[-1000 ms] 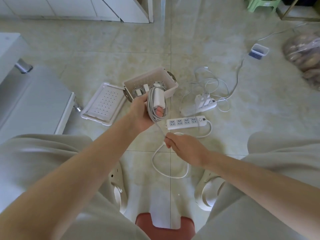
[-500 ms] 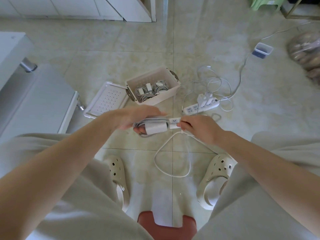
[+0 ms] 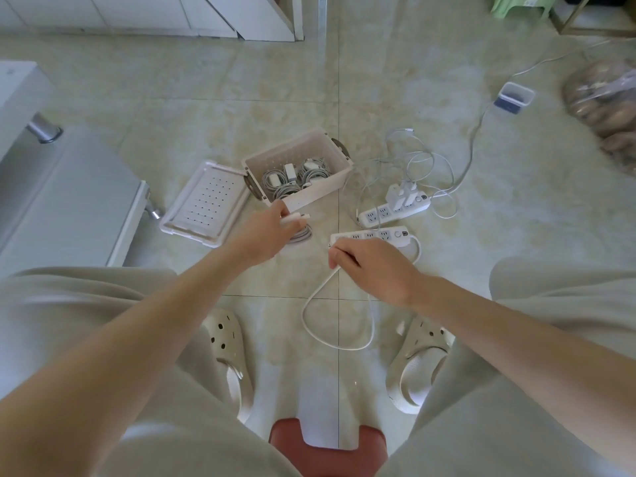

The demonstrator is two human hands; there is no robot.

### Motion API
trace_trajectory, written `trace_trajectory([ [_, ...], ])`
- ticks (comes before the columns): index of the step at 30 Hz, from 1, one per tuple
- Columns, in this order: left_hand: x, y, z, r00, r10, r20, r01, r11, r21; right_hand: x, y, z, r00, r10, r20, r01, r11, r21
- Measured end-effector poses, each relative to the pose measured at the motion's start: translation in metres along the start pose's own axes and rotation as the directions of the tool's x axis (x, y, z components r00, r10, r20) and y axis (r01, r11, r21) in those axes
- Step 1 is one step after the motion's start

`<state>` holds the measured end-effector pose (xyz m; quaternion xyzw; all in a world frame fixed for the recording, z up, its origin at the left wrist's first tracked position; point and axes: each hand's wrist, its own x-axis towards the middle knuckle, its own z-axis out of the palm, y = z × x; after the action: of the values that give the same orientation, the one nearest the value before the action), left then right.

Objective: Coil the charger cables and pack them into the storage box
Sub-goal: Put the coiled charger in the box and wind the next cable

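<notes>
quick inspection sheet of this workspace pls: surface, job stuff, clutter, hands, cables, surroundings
surface: tiled floor, with a person seated over it
job's things: storage box open, coiled chargers inside; lid flat on the floor against its left side; one more coiled charger in hand
clutter: small tub and plastic bag at far right
grippers: left hand grips the coiled charger just short of the box; right hand has curled fingers over the near power strip, hold unclear
cables: loose tangle by the far power strip, plugs in it; thick white cord looped between the sandals
surroundings: cabinets, green stool, red stool
</notes>
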<state>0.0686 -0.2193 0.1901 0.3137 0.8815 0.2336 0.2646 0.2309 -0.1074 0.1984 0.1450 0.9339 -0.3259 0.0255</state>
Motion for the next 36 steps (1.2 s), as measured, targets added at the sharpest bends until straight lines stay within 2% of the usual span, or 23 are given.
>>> trace_trajectory([
  [2,0.002,0.0,0.008,0.998,-0.053,-0.037,0.051,0.997,-0.052,-0.005,-0.004,0.007,1.0,-0.005,0.022,0.005,1.0,0.008],
  [4,0.004,0.0,0.018,0.991,-0.133,-0.031,0.125,0.974,-0.187,-0.009,-0.007,0.015,0.999,-0.012,0.037,0.011,1.0,0.018],
  [7,0.005,0.001,0.034,0.971,-0.238,0.031,0.226,0.863,-0.453,-0.015,-0.009,0.026,0.996,-0.009,0.091,0.009,1.0,0.006],
  [11,0.003,0.009,0.046,0.951,-0.288,0.114,0.283,0.659,-0.697,-0.024,-0.007,0.041,0.987,-0.054,0.154,0.054,0.999,0.003],
  [15,0.003,0.015,0.047,0.921,-0.319,0.222,0.349,0.427,-0.834,-0.023,-0.003,0.048,0.98,-0.075,0.184,0.083,0.996,-0.039],
  [18,-0.001,0.024,0.042,0.924,-0.236,0.302,0.342,0.154,-0.927,-0.023,-0.002,0.05,0.976,-0.088,0.2,0.096,0.995,-0.03],
  [20,-0.004,0.026,0.034,0.917,-0.132,0.377,0.385,0.038,-0.922,-0.026,0.003,0.052,0.967,-0.097,0.235,0.11,0.993,-0.043],
  [21,-0.006,0.026,0.029,0.91,-0.071,0.408,0.411,0.04,-0.911,-0.026,0.007,0.052,0.964,-0.099,0.248,0.117,0.991,-0.058],
  [22,-0.01,0.026,0.024,0.905,-0.016,0.425,0.425,0.09,-0.901,-0.025,0.012,0.05,0.962,-0.098,0.253,0.121,0.99,-0.077],
  [25,-0.023,0.026,0.011,0.871,0.127,0.474,0.42,0.305,-0.855,-0.02,0.024,0.04,0.958,-0.099,0.268,0.14,0.98,-0.139],
  [30,-0.032,0.026,-0.004,0.814,0.191,0.549,0.447,0.398,-0.801,-0.014,0.028,0.027,0.96,-0.13,0.247,0.182,0.962,-0.203],
  [32,-0.033,0.027,-0.009,0.756,0.184,0.628,0.463,0.526,-0.713,-0.012,0.032,0.019,0.968,-0.1,0.228,0.154,0.96,-0.233],
  [34,-0.036,0.024,-0.014,0.676,0.146,0.722,0.432,0.716,-0.548,-0.008,0.038,0.011,0.982,-0.049,0.184,0.092,0.969,-0.231],
  [36,-0.037,0.02,-0.017,0.636,0.138,0.759,0.258,0.889,-0.377,-0.005,0.041,0.005,0.989,-0.017,0.147,0.055,0.965,-0.255],
])
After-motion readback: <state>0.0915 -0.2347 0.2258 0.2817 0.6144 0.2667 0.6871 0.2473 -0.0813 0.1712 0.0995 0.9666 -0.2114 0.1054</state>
